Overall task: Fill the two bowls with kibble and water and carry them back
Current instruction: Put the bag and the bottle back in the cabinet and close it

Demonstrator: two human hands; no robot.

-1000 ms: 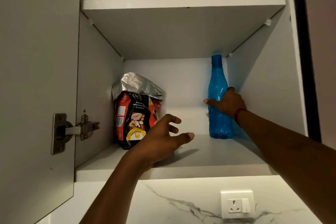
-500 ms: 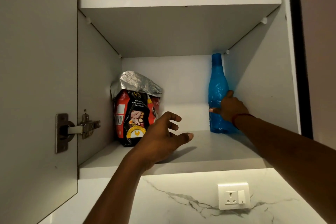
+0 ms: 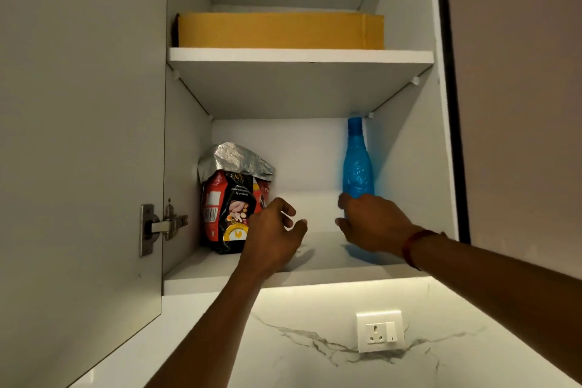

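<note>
Open cabinet (image 3: pixel 406 167), lower shelf (image 3: pixel 321 250) stocked with kibble bag (image 3: pixel 230 198) and blue bottle (image 3: pixel 357 167).
The bag is stood at the left, the bottle upright at the right, its lower body clamped by the right grip (image 3: pixel 371 224); the left grip (image 3: pixel 274 238) is held apart, fingers spread, beside the bag.

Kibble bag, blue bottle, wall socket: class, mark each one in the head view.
Kibble bag (image 3: pixel 230 208), head view, printed front panel.
Blue bottle (image 3: pixel 357 167), head view, upper body.
Wall socket (image 3: pixel 379 331), head view, white faceplate.
</note>
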